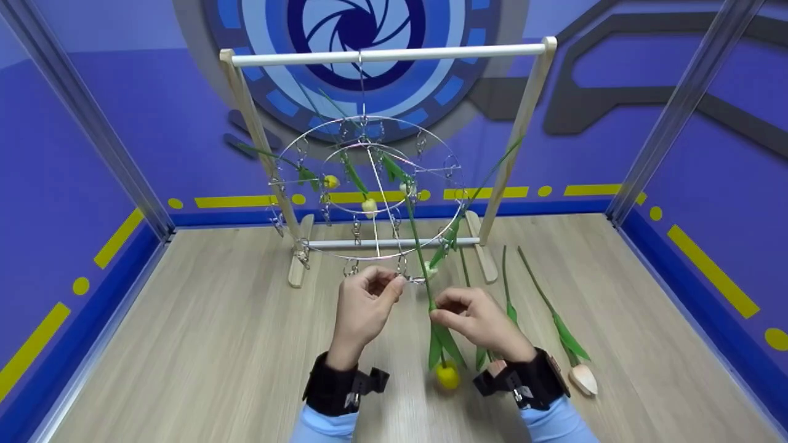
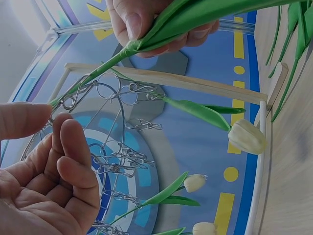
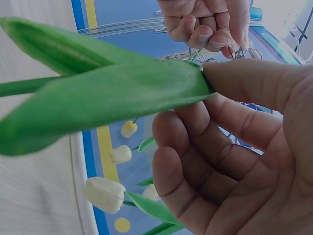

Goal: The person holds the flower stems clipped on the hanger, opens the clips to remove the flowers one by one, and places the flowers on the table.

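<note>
My left hand [image 1: 366,307] pinches a metal clip [image 1: 417,280] at the near edge of a round wire hanger [image 1: 377,256], between thumb and index finger. In the right hand [image 1: 477,320], thumb and fingertips pinch an artificial yellow tulip [image 1: 447,374] by its stem just above the leaves; the bloom hangs down. Its stem runs up past the clip and overlaps the hanger in the head view. The green leaves [image 3: 112,95] fill much of the right wrist view. Close by, a white tulip [image 2: 247,137] hangs bloom-down from another clip.
A wooden stand [image 1: 535,104] with a white top bar [image 1: 295,58] carries the hanger. Several tulips, among them a yellow one [image 1: 331,181], hang around it. More tulips lie on the table at right, including one with a pale pink bloom [image 1: 583,379]. Blue panels surround the table.
</note>
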A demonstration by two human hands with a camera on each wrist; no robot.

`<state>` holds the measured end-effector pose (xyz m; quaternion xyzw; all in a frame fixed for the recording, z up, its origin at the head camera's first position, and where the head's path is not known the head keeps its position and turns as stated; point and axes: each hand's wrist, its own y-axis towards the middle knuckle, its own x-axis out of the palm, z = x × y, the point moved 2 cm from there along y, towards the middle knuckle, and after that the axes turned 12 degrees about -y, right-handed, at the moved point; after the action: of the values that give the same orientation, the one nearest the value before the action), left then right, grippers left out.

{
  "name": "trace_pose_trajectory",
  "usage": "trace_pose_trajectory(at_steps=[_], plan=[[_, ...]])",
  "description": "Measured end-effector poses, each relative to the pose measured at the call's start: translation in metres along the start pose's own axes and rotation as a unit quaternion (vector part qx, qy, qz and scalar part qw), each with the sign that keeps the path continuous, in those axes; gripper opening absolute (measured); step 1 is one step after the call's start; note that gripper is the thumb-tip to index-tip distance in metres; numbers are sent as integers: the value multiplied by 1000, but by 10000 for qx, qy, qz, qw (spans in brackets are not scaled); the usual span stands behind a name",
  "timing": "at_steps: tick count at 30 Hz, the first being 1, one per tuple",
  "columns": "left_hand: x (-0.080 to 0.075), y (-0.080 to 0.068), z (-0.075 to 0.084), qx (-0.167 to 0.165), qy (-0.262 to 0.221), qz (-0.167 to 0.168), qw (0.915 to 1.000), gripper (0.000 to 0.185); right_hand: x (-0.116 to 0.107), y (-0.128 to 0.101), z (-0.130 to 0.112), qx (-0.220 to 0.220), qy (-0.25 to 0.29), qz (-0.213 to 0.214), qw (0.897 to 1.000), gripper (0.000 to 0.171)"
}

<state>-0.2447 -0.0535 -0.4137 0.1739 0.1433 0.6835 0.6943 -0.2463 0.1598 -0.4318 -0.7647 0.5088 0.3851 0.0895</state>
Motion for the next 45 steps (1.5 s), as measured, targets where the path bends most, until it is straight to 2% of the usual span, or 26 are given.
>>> trace_pose_trajectory(at_steps=[25,45], plan=[[0,1,0,-43,-25,71,10000,12,-3,-1,0,-23,-77,54,10000,7],[0,2,-3,-203,-27,370,9991,15,-10,-1,5,-141,-25,272,9995,5]])
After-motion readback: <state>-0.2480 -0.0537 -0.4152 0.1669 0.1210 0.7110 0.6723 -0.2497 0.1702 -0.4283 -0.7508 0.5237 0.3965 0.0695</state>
